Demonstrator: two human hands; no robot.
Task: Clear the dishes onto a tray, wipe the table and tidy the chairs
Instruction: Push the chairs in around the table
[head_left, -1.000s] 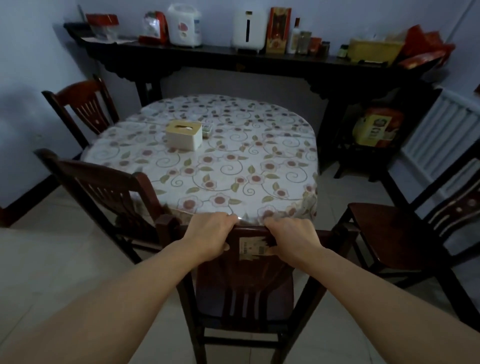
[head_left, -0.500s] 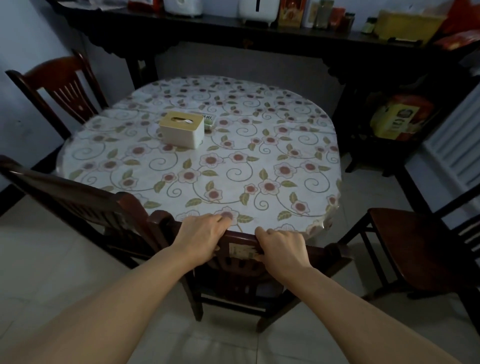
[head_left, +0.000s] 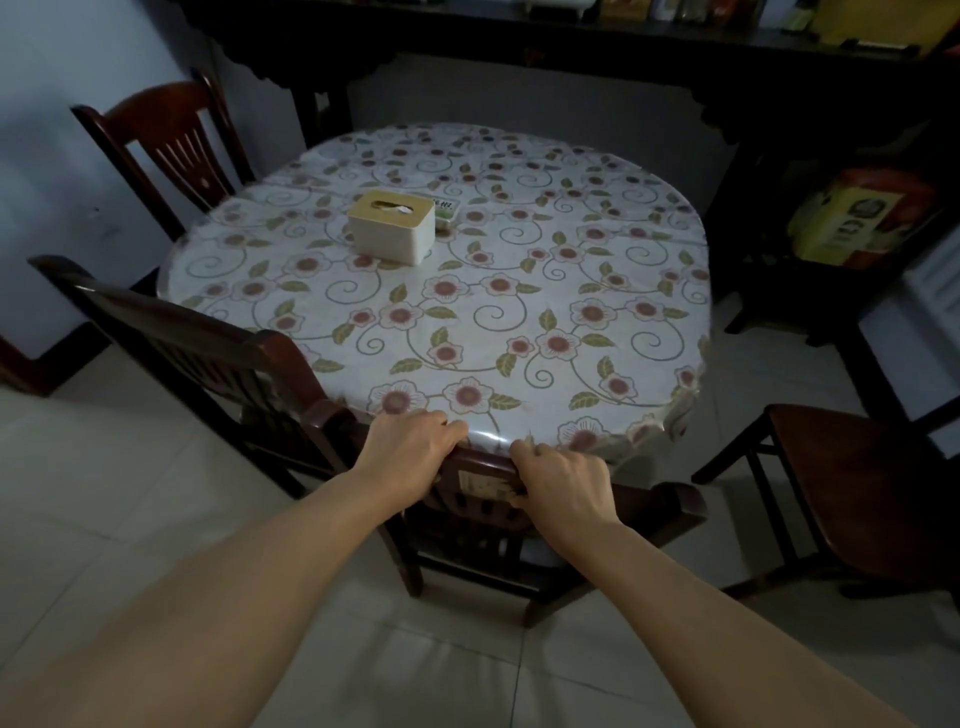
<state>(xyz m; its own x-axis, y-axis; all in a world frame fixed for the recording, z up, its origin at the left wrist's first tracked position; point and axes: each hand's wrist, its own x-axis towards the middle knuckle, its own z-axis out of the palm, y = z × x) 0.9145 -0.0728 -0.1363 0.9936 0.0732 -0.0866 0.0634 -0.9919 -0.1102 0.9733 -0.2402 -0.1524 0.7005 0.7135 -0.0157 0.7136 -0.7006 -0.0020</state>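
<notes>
Both hands (head_left: 483, 462) round curved wooden chair-back (head_left: 485, 460)

Dark wooden chair (head_left: 649, 506) upright, top rail tucked against near edge of round floral-clothed worktop (head_left: 519, 322), seat under it; two more chairs at worktop's left.

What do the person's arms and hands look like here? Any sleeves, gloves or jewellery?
Both forearms are bare as far as the frame shows, with no sleeves in view. The left hand and right hand wear no gloves, and no watch, ring or bracelet is visible.
</notes>
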